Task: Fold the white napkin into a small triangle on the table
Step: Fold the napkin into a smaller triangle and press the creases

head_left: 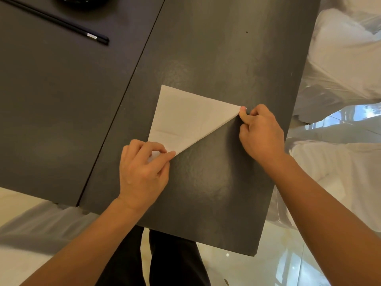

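The white napkin lies flat on the dark table as a large triangle, its long folded edge running from near left to far right. My left hand pinches the near left corner between thumb and forefinger. At the right corner, my right hand pinches the napkin's tip, its other fingers curled under. The third corner points away from me, untouched.
A pair of black chopsticks lies at the far left, beside a dark round dish cut off by the top edge. A seam divides two table panels. White plastic-covered shapes stand right of the table. The near table edge is close to my legs.
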A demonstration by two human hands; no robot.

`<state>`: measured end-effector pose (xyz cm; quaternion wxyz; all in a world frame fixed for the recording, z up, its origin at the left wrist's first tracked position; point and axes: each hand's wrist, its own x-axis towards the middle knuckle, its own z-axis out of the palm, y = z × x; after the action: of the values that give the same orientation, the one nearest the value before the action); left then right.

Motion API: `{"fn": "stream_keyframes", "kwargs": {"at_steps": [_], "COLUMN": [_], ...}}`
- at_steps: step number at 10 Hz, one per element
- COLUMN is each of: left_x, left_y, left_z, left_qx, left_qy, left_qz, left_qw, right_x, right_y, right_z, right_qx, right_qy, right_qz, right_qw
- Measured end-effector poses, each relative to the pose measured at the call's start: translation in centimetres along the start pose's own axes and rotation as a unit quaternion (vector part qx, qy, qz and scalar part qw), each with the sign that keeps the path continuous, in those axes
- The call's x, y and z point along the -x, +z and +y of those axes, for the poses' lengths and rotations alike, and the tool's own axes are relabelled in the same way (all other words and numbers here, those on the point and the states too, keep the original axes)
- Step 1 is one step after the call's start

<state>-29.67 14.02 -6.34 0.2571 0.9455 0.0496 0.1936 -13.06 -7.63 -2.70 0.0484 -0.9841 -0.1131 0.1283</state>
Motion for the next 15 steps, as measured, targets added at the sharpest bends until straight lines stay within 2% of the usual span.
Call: {"fn": "stream_keyframes", "kwargs": {"at_steps": [3,4,5,6,7,8,9,10,11,12,13,14,15], "left_x": [1.2,1.0,0.9,1.2,1.4,1.3,1.1,0.2,-1.3,-3.8,-6.8,-8.7,-9.3], "left_y": [0.4,0.2,-0.2,-0.6,-0.7,-0.6,-1.0,-1.8,-1.9,-0.1,3.4,6.4,7.2], "left_z": [-0.4,0.2,1.3,1.6,1.4,1.2,1.4,2.4,3.8,6.5,9.3,9.8,8.5], "left_qx": [-0.014,-0.026,-0.062,-0.083,-0.084,-0.081,-0.087,-0.108,-0.095,0.019,0.030,-0.026,-0.053], "left_qy": [-0.017,-0.038,-0.057,-0.068,-0.071,-0.073,-0.084,-0.119,-0.135,-0.104,-0.078,-0.059,-0.072], "left_qz": [-0.027,-0.048,-0.067,-0.089,-0.087,-0.086,-0.111,-0.163,-0.173,-0.170,-0.229,-0.245,-0.253], "left_qw": [0.999,0.998,0.994,0.990,0.990,0.990,0.987,0.974,0.971,0.980,0.970,0.967,0.963], "right_x": [0.2,0.2,2.1,5.1,4.3,1.1,-0.3,-0.3,-0.3,-0.5,-0.3,-0.3,-1.0], "right_y": [-0.1,-0.9,-0.9,1.1,2.7,3.5,4.2,4.5,4.7,5.2,6.1,6.2,6.6], "right_z": [0.0,-0.6,-4.1,-8.1,-7.9,-6.1,-4.7,-4.2,-4.4,-4.5,-3.5,-2.8,-2.8], "right_qx": [0.011,0.009,-0.035,-0.098,-0.101,-0.056,0.001,0.026,0.038,0.032,0.041,-0.104,-0.055], "right_qy": [-0.006,0.014,-0.020,-0.144,-0.131,-0.074,-0.089,-0.102,-0.102,-0.108,-0.132,-0.181,-0.167], "right_qz": [-0.016,0.005,0.103,0.071,0.048,0.037,-0.004,-0.007,0.007,0.024,0.069,0.115,0.093], "right_qw": [1.000,1.000,0.994,0.982,0.985,0.995,0.996,0.994,0.994,0.993,0.988,0.971,0.980]}}
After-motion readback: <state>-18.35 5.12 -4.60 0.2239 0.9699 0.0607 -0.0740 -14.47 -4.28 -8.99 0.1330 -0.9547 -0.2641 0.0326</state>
